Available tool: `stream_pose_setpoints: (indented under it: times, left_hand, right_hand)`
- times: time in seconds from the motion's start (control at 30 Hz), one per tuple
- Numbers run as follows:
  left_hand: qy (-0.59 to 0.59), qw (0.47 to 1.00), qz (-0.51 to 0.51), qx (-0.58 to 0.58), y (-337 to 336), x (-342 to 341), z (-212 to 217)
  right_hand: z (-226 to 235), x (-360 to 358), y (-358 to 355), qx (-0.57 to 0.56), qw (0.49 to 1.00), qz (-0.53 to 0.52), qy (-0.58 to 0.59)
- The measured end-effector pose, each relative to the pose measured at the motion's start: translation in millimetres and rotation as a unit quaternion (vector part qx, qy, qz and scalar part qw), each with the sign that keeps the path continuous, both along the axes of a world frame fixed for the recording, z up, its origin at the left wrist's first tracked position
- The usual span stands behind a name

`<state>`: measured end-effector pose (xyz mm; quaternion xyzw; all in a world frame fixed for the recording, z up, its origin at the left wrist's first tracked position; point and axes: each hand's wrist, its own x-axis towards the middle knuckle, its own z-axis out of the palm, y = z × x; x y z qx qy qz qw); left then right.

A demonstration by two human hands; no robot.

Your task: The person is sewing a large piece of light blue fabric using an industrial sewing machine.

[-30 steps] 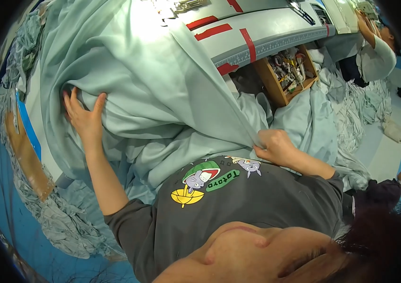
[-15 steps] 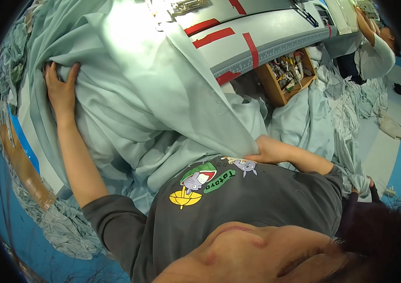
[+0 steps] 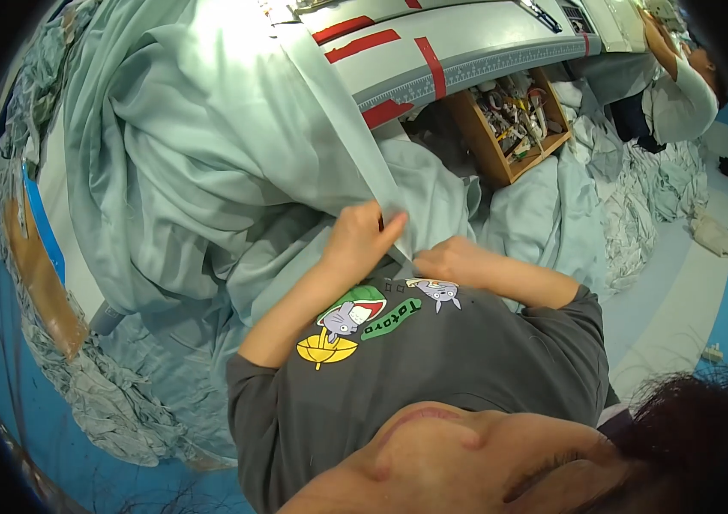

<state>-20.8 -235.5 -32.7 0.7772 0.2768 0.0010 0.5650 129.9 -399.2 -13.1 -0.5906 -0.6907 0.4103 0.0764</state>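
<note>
A person looks down at a large pale green sheet (image 3: 209, 154) heaped over a counter (image 3: 467, 43) and spilling to the floor. Both hands meet close to the chest on one long folded edge of the sheet. The left hand (image 3: 359, 244) is closed on that edge, thumb on top; the right hand (image 3: 454, 257) pinches it just beside, fingers together. The edge runs taut up toward the counter, so it seems found and gathered, while most of the sheet is still bunched and unsorted. Half a second earlier the left arm was stretched far out to the left, gripping the cloth; it has since come in beside the right, which has hardly moved. A wooden tray of tools (image 3: 514, 120) sits under the counter.
</note>
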Motion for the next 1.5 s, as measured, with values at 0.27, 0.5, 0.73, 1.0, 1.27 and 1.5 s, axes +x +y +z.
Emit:
stream_pose_setpoints:
  times: [0.27,0.5,0.73,1.0,1.27,1.5]
  left_hand:
    - [-0.083,0.959,-0.112,-0.247,5,-6,33]
    - [0.147,0.84,0.232,0.467,149,-92,24]
    - [0.096,0.812,0.227,0.529,248,-93,-20]
    - [0.165,0.796,0.231,0.535,324,-72,-12]
    - [0.071,0.793,0.198,0.572,416,-85,-43]
    - [0.204,0.778,0.286,0.521,413,-44,14]
  right_hand:
    - [27,38,108,0.415,0.894,0.132,-0.104]
    - [30,34,112,0.422,0.896,0.123,-0.061]
    - [44,31,131,0.394,0.908,0.116,-0.081]
    - [48,41,151,0.376,0.912,0.133,-0.096]
    - [49,48,171,0.36,0.913,0.144,-0.123]
    - [33,50,160,0.385,0.918,0.081,-0.045]
